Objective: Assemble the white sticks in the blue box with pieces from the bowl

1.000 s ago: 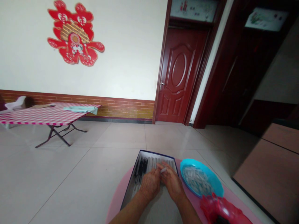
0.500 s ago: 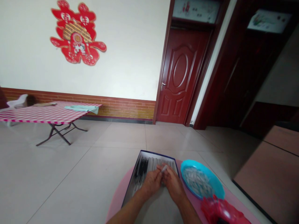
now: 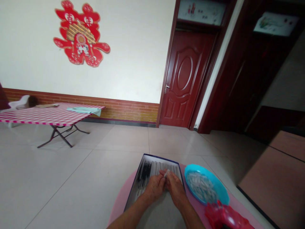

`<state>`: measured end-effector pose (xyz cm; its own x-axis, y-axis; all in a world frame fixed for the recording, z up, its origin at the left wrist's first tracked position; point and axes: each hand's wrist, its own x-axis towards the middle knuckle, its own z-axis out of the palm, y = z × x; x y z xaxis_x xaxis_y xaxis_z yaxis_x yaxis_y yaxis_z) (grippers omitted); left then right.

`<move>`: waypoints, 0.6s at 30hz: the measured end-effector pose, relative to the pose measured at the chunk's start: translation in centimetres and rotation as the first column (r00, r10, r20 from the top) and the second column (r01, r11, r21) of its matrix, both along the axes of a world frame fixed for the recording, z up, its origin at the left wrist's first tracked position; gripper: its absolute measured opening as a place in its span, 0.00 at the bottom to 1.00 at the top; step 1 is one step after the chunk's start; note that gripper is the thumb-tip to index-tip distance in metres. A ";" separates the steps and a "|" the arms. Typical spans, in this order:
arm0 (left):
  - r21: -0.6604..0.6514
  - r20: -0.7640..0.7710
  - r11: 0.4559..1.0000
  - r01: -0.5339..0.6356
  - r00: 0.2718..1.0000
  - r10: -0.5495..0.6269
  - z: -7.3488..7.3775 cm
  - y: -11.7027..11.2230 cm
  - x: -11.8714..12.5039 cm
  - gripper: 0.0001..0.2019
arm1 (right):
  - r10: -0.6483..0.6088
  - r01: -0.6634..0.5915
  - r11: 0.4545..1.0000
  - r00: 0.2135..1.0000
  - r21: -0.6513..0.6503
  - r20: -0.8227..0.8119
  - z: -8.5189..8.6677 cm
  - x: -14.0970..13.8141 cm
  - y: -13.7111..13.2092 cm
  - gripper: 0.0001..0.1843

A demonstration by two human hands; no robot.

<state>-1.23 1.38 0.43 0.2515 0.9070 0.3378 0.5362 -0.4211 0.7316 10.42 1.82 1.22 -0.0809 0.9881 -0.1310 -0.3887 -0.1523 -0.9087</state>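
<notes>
Over a shallow white box with a dark blue rim [image 3: 162, 156], my left hand [image 3: 155, 186] and my right hand [image 3: 175, 188] meet with fingers closed together. Between their fingertips is a small whitish translucent piece [image 3: 166, 173], too small to name for sure. Inside the box, beyond my hands, lie rows of pale grey-white sticks [image 3: 156, 166] and a group of black sticks [image 3: 145, 170] to the left. A blue plastic basin [image 3: 222, 190] to the right holds many whitish translucent pieces [image 3: 202, 186].
Box and basin stand on a pink round-edged table [image 3: 119, 203]. A crumpled red plastic bag [image 3: 226, 216] lies at its right front. Farther off are a folding table with a checked cloth [image 3: 47, 116], a red door [image 3: 184, 76] and a pinkish cabinet [image 3: 278, 171] on the right.
The whitish piece at my fingertips has shifted slightly and shows less. Both hands stay together over the box. The view has tilted very slightly.
</notes>
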 end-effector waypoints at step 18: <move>0.123 -0.099 0.991 -0.057 0.993 0.070 0.0 -0.6 0.0 0.22 | 0.019 -0.019 1.000 0.999 -0.015 -0.037 0.2 -0.6 -0.6 0.28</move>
